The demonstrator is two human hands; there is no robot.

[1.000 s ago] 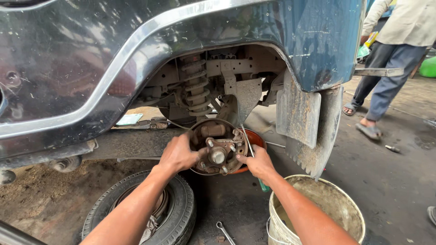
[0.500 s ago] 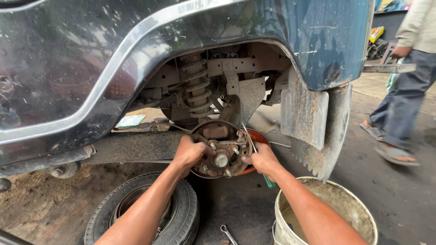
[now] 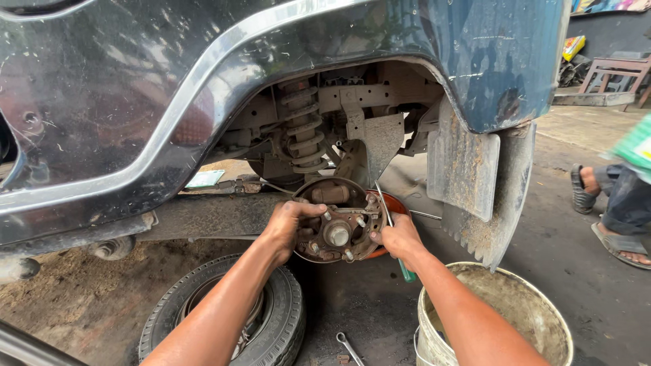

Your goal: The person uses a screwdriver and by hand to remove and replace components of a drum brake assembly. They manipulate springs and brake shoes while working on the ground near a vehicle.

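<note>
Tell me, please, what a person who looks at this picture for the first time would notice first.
First, the bare brake assembly under the dark wheel arch, at the centre, with no wheel on it. The left hand grips its left edge, and the right hand on its right edge holds a thin tool with a green handle. Below, a tyre lies flat on the ground at the left, and a dirty white bucket stands at the right.

Rusty exposed brake hub (image 3: pixel 337 221), wheel-less

Bystander (image 3: pixel 620 196) cut off, blurred
</note>
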